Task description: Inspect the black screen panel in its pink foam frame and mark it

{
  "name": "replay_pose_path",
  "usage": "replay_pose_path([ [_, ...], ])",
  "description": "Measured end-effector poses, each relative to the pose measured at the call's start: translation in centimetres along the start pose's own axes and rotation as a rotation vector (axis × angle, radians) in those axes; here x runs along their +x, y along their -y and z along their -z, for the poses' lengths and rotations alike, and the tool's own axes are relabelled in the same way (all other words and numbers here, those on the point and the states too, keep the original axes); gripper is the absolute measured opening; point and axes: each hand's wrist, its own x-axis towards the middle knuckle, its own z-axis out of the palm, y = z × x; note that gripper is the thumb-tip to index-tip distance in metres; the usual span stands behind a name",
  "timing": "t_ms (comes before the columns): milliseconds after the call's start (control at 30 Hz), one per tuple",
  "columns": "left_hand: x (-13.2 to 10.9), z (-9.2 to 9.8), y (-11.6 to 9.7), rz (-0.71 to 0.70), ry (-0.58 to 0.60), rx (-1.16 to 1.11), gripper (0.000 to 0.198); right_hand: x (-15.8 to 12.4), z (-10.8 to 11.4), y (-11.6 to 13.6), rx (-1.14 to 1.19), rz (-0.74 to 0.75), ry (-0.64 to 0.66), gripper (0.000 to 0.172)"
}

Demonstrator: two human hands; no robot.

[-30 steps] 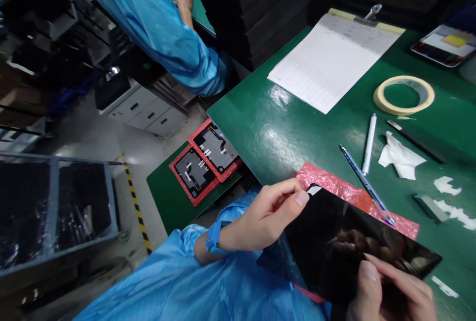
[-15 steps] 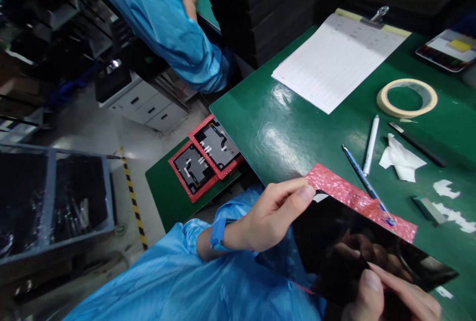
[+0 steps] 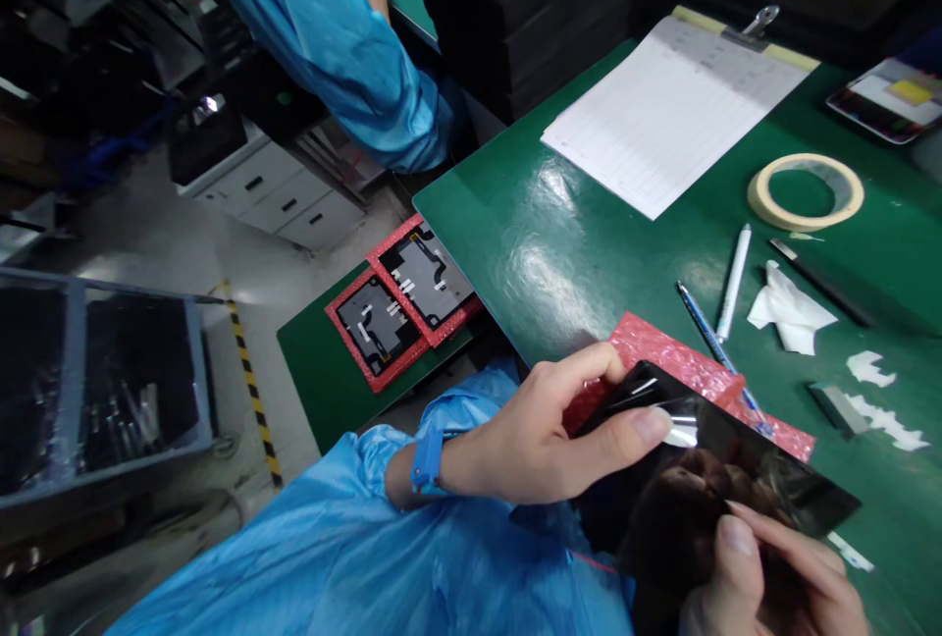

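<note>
My left hand (image 3: 551, 430), wearing a blue wrist strap (image 3: 428, 459), grips a thin, glossy black panel (image 3: 799, 489) by its left end. Its thumb lies across the front face, beside a small shiny white patch (image 3: 683, 430); the other fingers are at the edge and behind. Low over the same panel, my right hand (image 3: 780, 572) has thumb and forefinger pinched together. Whatever is between those fingertips is too small or dark to make out. Reflections of fingers show on the panel. Pink bubble wrap (image 3: 662, 351) lies on the table just beyond it.
On the green table (image 3: 507, 224) are a blue pen (image 3: 699, 307), a white pen (image 3: 734, 283), crumpled tissue (image 3: 787, 312), a dark-handled blade (image 3: 824, 283), a tape roll (image 3: 758, 209) and a clipboard with papers (image 3: 662, 116). Wrapped panels (image 3: 375, 327) lie lower left. A co-worker's sleeve (image 3: 331, 47) is behind.
My left hand has shifted from pinching the panel's corner to a fuller grip, thumb across its face. The panel has tilted and moved slightly left. My right hand stays pinched over it.
</note>
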Motion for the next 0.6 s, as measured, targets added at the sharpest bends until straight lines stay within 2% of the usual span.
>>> replay_pose_path([
  [67,-0.1,0.0,0.1,0.002,0.014,-0.008,0.034,0.4,-0.1,0.2,-0.028,-0.03,-0.031,0.004],
  [200,-0.5,0.0,0.9,-0.015,0.027,-0.016,0.028,0.9,-0.4,0.7,-0.053,-0.07,-0.039,0.013],
  [433,-0.4,0.5,1.0,0.008,0.067,-0.039,0.03,1.0,-1.1,1.1,-0.057,-0.008,-0.097,0.021],
  [600,-0.4,1.3,1.0,0.077,0.06,0.008,0.036,0.9,-1.2,1.1,-0.065,0.034,-0.09,0.028],
])
